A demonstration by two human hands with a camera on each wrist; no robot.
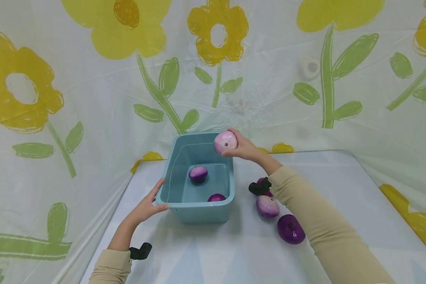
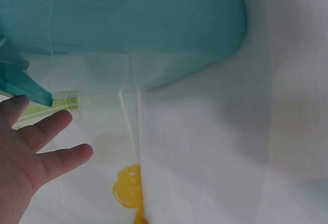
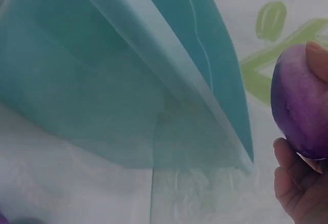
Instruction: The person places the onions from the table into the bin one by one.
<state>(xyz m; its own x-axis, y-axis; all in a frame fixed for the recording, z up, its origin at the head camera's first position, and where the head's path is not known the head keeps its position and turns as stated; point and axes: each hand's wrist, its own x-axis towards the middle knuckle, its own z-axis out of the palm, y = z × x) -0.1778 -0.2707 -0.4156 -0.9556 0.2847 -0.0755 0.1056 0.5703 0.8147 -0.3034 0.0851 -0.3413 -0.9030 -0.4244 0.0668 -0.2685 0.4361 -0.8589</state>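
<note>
A pale purple onion (image 1: 225, 142) is held between the thumb and fingers of my right hand (image 1: 242, 148), raised over the right rim of a blue plastic bin (image 1: 203, 213). The right wrist view shows this onion (image 3: 297, 106) with its darker purple side, beside the bin's wall (image 3: 102, 80). My left hand (image 1: 145, 207) rests at the bin's near left corner, thumb along the front rim. Its fingers (image 2: 56, 160) look spread and fairly straight in the left wrist view. Inside the bin lie one onion (image 1: 198, 173) and another onion (image 1: 216, 197), partly hidden by the front wall.
Right of the bin, on the white table (image 1: 326, 169), lie a light purple onion (image 1: 268, 206) and a dark purple onion (image 1: 291, 229). Another onion (image 1: 268, 193) is mostly hidden behind the right wrist camera (image 1: 260, 187). A flower-printed curtain (image 1: 262, 79) hangs behind the table.
</note>
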